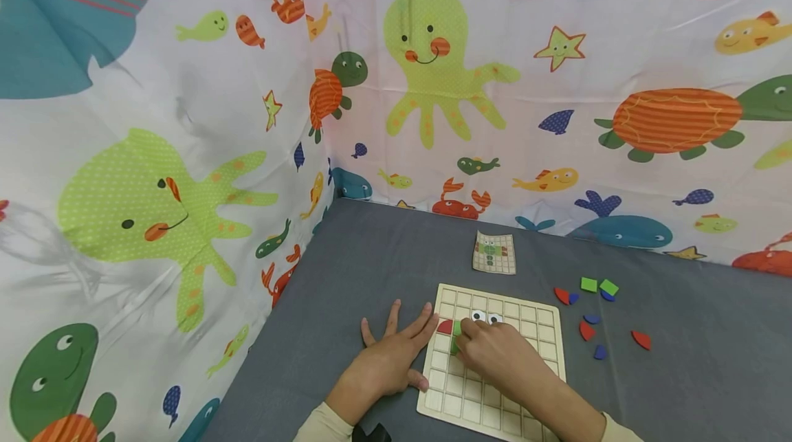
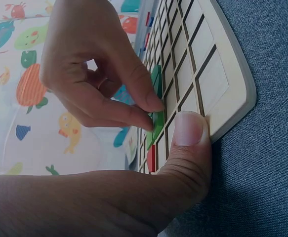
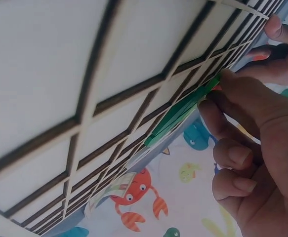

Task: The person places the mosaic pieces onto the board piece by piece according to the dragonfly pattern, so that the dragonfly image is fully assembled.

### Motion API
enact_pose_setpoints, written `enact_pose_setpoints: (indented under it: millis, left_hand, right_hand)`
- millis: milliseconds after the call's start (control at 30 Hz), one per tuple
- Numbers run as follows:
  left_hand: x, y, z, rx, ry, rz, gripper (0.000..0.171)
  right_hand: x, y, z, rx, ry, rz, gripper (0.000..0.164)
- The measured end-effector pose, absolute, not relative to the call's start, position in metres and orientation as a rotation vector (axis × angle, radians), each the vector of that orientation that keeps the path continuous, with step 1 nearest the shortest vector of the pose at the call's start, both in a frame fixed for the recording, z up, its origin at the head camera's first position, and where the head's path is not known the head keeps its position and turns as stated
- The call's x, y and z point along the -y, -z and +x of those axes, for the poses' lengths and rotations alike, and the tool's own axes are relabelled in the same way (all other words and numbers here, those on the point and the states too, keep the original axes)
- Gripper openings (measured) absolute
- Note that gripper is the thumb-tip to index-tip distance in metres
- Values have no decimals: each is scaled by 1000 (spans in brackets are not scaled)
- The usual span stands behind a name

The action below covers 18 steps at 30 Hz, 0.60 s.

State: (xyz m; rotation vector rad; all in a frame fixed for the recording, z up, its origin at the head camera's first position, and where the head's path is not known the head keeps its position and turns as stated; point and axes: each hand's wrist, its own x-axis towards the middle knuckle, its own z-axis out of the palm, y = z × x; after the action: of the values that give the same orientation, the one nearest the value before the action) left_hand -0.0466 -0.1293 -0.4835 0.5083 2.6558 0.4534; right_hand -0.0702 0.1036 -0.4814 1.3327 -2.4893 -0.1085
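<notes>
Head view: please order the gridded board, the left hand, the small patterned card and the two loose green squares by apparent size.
1. gridded board, partly covered
2. left hand
3. patterned card
4. left green square and right green square: too alike to rank

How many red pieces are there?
4: one red piece on the board, left side; three beyond its right edge: nearest, middle, farthest. The right hand may hide more.
</notes>
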Motion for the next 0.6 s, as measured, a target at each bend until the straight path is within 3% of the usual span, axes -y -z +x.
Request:
enact_pose_setpoints:
  millis: [600]
  left_hand:
    - [129,484,-46,-2657,-466,512,112]
  right_hand:
    - [-113,480,-72,2629,-111,1217,29]
